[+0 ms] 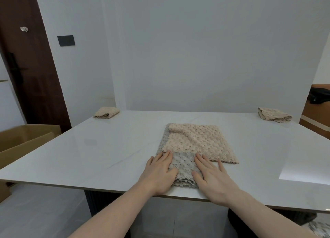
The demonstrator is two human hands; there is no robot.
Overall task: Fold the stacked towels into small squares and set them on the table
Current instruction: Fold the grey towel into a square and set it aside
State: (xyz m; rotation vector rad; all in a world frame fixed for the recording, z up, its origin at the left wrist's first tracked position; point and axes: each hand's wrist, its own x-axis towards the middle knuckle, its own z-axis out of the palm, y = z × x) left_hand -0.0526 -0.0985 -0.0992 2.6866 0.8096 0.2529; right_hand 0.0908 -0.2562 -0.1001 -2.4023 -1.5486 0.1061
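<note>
Head view: the stack of textured waffle-weave towels [194, 145], beige over grey, lies at the near middle of the glossy white marble-look desk [107, 148]. The left hand [159, 173] and right hand [212, 178] rest flat on the grey lower layer, fingers straight, gripping nothing. The cloth appears light, soft and limp; it is likely to slide on the polished surface. Take hold at the corners or along a hem. The near desk edge lies just beneath the wrists. Two folded beige towels [106, 112] [274, 114] occupy the far corners; open surface flanks the stack.
</note>
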